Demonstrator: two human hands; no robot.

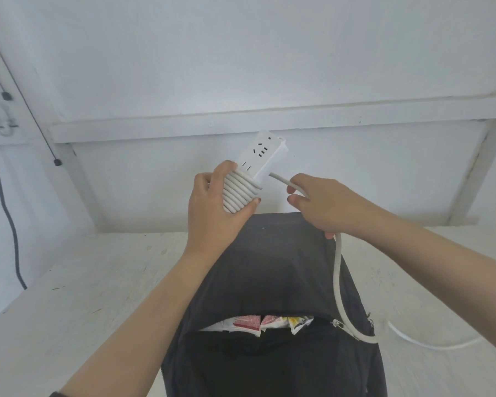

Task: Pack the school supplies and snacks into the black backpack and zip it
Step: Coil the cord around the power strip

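Observation:
A white power strip (265,154) is held up above the black backpack (272,270). My left hand (212,204) grips its lower end, where several turns of its grey-white cord (241,191) are wound around it. My right hand (324,202) holds the loose part of the cord (338,270), which runs down over the backpack's right side and onto the table. The backpack lies on the table with its top zipper open; red, white and yellow snack packets (269,322) show in the opening.
The white wooden table (98,282) stretches to both sides of the backpack. A white wall with a horizontal rail (184,127) stands behind. A black cable (9,224) hangs at the far left. The zipper pull (335,323) sits at the right end of the opening.

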